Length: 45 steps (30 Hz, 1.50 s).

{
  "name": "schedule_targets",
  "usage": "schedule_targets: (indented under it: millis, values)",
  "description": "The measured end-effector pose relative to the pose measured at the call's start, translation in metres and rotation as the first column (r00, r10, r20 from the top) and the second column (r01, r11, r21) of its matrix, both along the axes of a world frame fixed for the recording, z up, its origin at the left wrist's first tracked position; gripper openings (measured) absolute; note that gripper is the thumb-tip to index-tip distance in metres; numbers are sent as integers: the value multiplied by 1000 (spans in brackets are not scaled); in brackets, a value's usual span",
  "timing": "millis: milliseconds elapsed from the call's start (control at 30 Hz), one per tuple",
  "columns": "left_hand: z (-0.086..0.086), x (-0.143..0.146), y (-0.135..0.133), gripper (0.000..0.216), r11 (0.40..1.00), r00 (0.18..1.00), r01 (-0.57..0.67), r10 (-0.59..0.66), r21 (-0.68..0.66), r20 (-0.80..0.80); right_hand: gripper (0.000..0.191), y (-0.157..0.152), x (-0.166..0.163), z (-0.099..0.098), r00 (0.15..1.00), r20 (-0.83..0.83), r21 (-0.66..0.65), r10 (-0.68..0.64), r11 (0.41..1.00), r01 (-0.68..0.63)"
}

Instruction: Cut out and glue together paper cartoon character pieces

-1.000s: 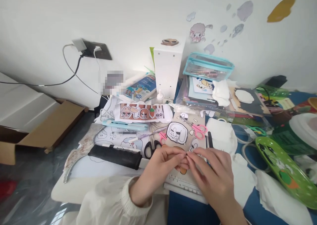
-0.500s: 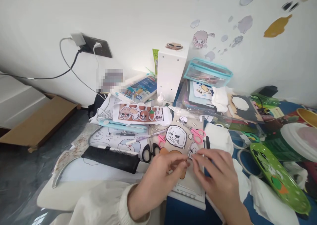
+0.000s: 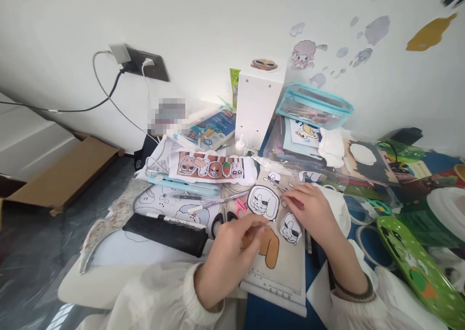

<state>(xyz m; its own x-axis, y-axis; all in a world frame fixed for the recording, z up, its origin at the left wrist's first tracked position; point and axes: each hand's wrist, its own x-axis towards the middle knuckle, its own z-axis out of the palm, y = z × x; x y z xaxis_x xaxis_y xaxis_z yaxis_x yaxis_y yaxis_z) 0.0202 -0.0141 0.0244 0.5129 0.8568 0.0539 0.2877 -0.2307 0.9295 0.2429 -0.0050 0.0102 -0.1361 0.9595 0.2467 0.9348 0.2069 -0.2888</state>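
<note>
Held left hand (image 3: 232, 252) and right hand (image 3: 308, 206) apart over a beige sheet (image 3: 288, 264)

In the head view, held the left hand over the left side of the beige sheet, thumb and forefinger curled toward each other. Could not tell of a grip there, with too little showing between the fingertips. Held the right hand farther up, over the sheet's right edge, fingers bent downward, just beside a black-bordered round cut-out (image 3: 262, 203). Could not make out anything gripped beneath those fingers, nor tell open from closed. Saw the round cut-out on the sheet between both hands, with a second cut-out (image 3: 290, 228) lower and to the right, and an orange-brown shape (image 3: 271, 252) near the left fingers. Spotted a pink handle (image 3: 240, 206) by the sheet's left edge and black scissors (image 3: 217, 223) partly behind the left hand. Farther left, saw a black pouch (image 3: 165, 235) and a printed strip (image 3: 214, 168) of cartoon characters. Beyond, noted a small white bottle (image 3: 240, 143) before a white box (image 3: 257, 107). Wore a dark band (image 3: 358, 295) on the right wrist.
</note>
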Motion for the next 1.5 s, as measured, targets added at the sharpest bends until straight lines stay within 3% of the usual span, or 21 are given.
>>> schedule_targets:
  millis: [167,300,433,500,700,900,1033,1167,1267,1333,1433,1500]
  values:
    - [-1,-2,0,20,998,997,2,-6,-57,-74,18,-11,4,13,998,-48,-16,-41,999,41]
    - [-3,-4,0,17,997,999,-18,15,-75,-38,17,-48,4,18,991,-88,6,-103,995,104]
    - [-5,-2,1,17,995,999,-33,32,-91,-17,50,-87,-8,4,979,-97,-65,-180,982,174]
    - [-6,-1,0,17,995,999,-40,40,-92,-6,56,-95,-16,-6,972,-98,-89,-212,975,203]
    - [-8,-7,-12,17,988,997,-76,79,-134,23,47,-91,-18,-24,970,-138,-24,-198,980,197]
    - [-9,-10,-19,14,985,989,-111,123,-133,85,44,-86,-14,-26,969,-185,-8,-161,987,162]
    - [-3,-7,-16,15,989,994,-98,104,-114,43,48,-81,-18,-23,964,-221,-17,-147,989,147]
    - [8,-4,-11,16,992,998,-64,64,-113,2,50,-97,-22,1,957,-253,4,-142,989,147]
    - [19,2,-3,16,963,994,69,-45,-261,98,49,-116,-22,36,965,-216,73,-146,984,165]
    - [26,11,6,17,901,965,209,-127,-380,230,48,-118,-21,60,981,-160,160,-106,978,132]
    - [42,26,27,21,815,901,362,-181,-453,395,50,-98,-17,85,996,-75,263,-42,963,60]
    - [56,36,44,29,816,883,367,-154,-447,443,52,-74,-15,95,999,-43,313,-23,949,36]
